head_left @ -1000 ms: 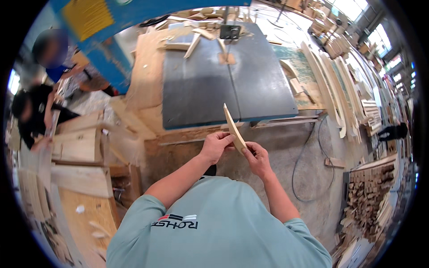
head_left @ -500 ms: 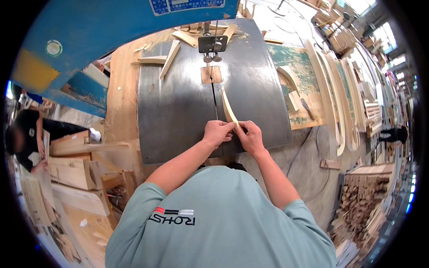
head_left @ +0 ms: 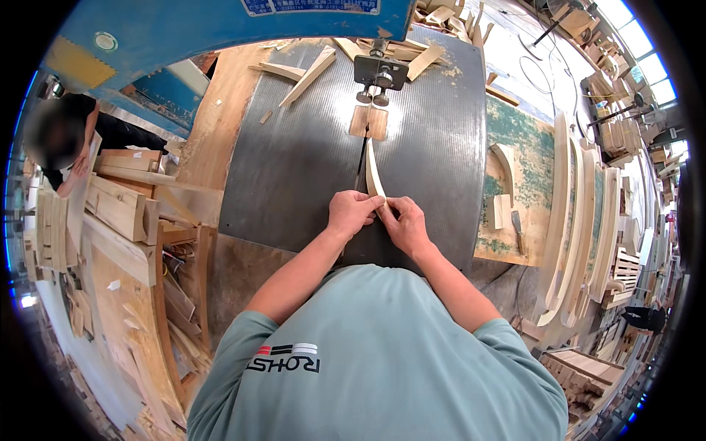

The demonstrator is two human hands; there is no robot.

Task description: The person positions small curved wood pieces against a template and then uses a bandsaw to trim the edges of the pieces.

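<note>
A slim curved strip of pale wood [head_left: 373, 170] lies on the dark ribbed metal table [head_left: 294, 169] of a blue bandsaw [head_left: 220, 22]. Both of my hands pinch its near end. My left hand [head_left: 351, 213] is closed on it from the left, and my right hand [head_left: 406, 225] from the right, fingertips close together. The strip's far tip points at the square wooden insert [head_left: 368, 123] around the blade slot. Above that insert hangs the black blade guide [head_left: 381, 72] with its metal rollers. The thin blade is hard to make out against the bright table.
Wood offcuts [head_left: 309, 76] are scattered at the table's far side. On the right, a green-stained board [head_left: 523, 147] carries a curved wooden piece [head_left: 506, 163] and a scraper-like tool [head_left: 518, 231]. Long curved wooden parts [head_left: 562, 220] stand beyond. Another person [head_left: 62, 136] is at the left beside stacked timber [head_left: 116, 206].
My view has shifted and turned slightly, so the machine and benches sit differently in the picture. Both hands still hold the wooden strip, its tip now nearer the insert.
</note>
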